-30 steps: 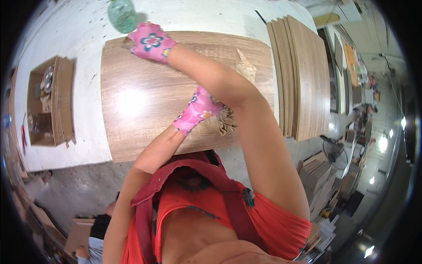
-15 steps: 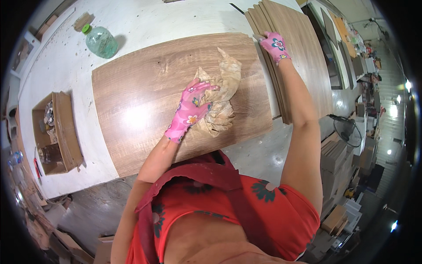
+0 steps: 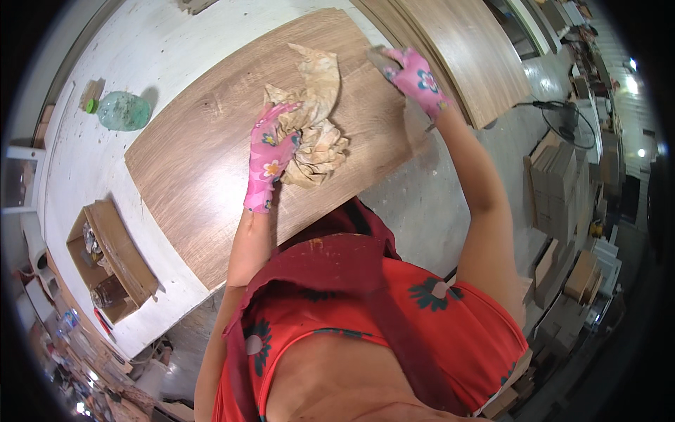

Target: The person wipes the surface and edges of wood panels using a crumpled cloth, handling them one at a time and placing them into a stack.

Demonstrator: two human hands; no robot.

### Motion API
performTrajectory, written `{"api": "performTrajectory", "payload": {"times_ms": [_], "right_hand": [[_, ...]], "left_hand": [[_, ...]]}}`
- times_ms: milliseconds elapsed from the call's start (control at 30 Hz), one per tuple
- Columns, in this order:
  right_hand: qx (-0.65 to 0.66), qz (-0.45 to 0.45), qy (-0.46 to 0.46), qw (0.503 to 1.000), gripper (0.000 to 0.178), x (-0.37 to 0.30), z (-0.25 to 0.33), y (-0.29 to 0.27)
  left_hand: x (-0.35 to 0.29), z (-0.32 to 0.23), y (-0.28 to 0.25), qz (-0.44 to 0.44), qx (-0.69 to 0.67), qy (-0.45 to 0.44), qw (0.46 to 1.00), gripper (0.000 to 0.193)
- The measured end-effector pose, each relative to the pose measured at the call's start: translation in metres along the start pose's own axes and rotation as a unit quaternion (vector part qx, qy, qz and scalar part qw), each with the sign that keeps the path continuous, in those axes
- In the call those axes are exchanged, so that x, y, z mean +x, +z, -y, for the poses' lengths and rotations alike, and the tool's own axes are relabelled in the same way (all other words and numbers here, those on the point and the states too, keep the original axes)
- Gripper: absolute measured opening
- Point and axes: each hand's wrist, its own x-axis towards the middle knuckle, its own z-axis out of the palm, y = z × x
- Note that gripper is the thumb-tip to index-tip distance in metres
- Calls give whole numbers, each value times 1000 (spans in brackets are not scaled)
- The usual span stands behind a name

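A brown wood-grain panel [image 3: 204,162] lies on the white worktable. My left hand [image 3: 268,158], in a pink floral glove, has its fingers closed into a crumpled, stained cream cloth [image 3: 320,151] on the panel. Over the panel's right edge, my right hand [image 3: 420,81] in a matching glove grips a flat greyish tool [image 3: 382,62], perhaps a scraper. Motion blur and the fingers partly hide that tool, so its exact kind is unclear.
More wood-grain panels [image 3: 464,49] are stacked at the far right. A green-capped bottle [image 3: 124,111] lies at the left on the white worktable [image 3: 63,169]. Nearer stands an open cardboard box [image 3: 130,257] with jars inside, beside a red-handled tool [image 3: 103,321].
My right hand has come away from the stacked panels to the wood-grain panel's right edge. My left hand stays on the cloth. The whole view has turned and shifted.
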Motion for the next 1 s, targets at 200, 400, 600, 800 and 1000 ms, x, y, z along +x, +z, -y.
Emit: {"api": "performTrajectory", "payload": {"times_ms": [200, 400, 600, 800, 1000], "right_hand": [[31, -11, 5, 999, 35, -142, -34, -22], [61, 40, 72, 995, 29, -238, -50, -37], [138, -221, 143, 955, 37, -214, -21, 22], [122, -337, 168, 918, 56, -203, 7, 79], [124, -215, -121, 961, 54, -287, 110, 146]], "left_hand": [[-2, -2, 9, -16, -185, -84, 979, 47], [4, 20, -2, -2, -36, -46, 998, 47], [-1, -11, 6, -14, -74, -112, 991, 41], [3, -13, 6, -33, -81, -98, 991, 38], [2, -9, 3, -45, -19, -117, 992, 38]]}}
